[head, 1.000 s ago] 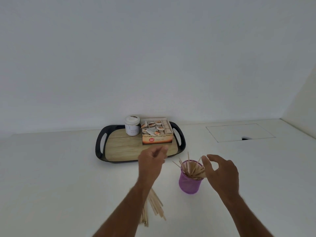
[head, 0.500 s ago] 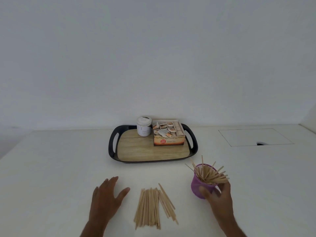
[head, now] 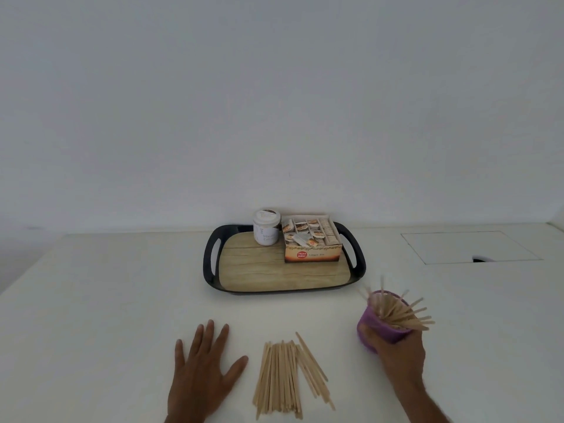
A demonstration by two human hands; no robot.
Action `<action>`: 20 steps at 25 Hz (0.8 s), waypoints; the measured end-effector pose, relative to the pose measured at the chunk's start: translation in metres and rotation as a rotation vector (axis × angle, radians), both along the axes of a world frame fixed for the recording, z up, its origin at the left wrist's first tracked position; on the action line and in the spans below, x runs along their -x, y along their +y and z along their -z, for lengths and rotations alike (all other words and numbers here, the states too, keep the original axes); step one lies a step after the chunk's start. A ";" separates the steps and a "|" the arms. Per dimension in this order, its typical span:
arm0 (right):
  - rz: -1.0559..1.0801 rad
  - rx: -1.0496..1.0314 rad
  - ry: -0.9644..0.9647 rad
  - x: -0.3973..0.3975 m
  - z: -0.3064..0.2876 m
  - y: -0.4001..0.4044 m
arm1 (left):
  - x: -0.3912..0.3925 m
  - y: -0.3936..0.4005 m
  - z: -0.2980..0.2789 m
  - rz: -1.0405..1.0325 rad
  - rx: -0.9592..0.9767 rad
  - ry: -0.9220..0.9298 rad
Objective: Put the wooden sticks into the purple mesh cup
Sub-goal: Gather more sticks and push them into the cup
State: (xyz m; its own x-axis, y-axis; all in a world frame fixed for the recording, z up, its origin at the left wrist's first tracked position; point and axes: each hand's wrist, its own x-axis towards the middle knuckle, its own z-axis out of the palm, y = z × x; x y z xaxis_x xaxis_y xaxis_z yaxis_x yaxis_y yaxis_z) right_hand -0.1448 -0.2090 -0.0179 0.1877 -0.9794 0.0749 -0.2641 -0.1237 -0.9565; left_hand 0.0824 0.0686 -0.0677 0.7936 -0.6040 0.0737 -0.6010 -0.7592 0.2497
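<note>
sticks (head: pixel 288 375) lie loose on the table (head: pixel 106 300), left hand (head: pixel 203 372) flat at their 9 o'clock, fingers spread; right hand (head: pixel 399 354) fingers wrap the cup (head: pixel 370 326) at 3 o'clock

Office pantry or home: white counter (head: pixel 122 300), tea box (head: pixel 311 250), tray (head: pixel 210 254).

A plain white wall (head: pixel 274 102) is filling the upper half of the view, meeting a white table (head: pixel 106 300) along a straight edge. Soft, even light is falling across both, casting only faint shadows. A rectangular hatch panel (head: pixel 470 247) is sitting flush in the tabletop at the far right, with a small dark notch (head: pixel 479 259) showing at its near edge. At the far right edge another pale surface is angling in.
</note>
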 end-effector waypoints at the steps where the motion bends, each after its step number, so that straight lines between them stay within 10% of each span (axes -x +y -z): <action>1: 0.020 0.019 -0.004 -0.001 -0.001 0.001 | 0.000 0.000 0.000 -0.003 -0.002 0.005; 20: -0.032 0.178 -0.050 -0.010 -0.020 0.016 | 0.002 0.001 0.000 -0.005 -0.010 0.015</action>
